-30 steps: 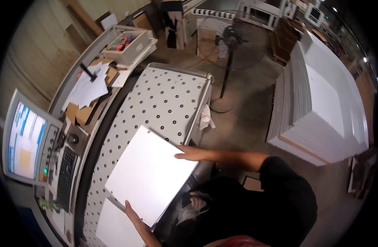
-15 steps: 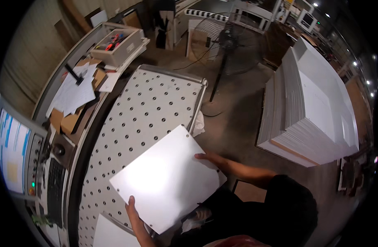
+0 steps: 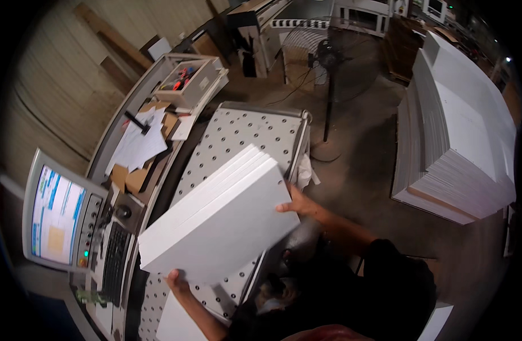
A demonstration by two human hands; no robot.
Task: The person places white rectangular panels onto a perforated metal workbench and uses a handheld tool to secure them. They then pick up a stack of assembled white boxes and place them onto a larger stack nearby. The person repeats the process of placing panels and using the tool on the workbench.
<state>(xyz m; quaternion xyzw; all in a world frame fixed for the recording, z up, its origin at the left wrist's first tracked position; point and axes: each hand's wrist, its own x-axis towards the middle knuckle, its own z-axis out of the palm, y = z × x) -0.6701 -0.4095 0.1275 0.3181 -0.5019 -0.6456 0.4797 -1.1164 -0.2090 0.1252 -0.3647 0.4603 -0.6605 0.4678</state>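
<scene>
Several white rectangular panels [image 3: 218,227], held together as one stack, are tilted up over the perforated table [image 3: 251,126]. Their long edges face up and away, and small round holes show near the corners of the front panel. My left hand [image 3: 177,282] grips the stack at its near lower corner, thumb on the front face. On the right end, my right hand [image 3: 295,202] clasps the edge with its thumb across the face; the other fingers are mostly hidden behind. Another white panel [image 3: 178,321] lies at the table's near end, below my left forearm.
Left of the table are a monitor [image 3: 59,213], a keyboard [image 3: 117,258], papers [image 3: 140,139] and a box of tools [image 3: 187,85]. A pedestal fan [image 3: 329,57] stands beyond. Tall stacks of white boards [image 3: 471,131] rise at the right.
The panels have tipped from nearly flat to steeply tilted, so the layered edges now show. Both hands keep hold. The view has swung left, showing more of the monitor.
</scene>
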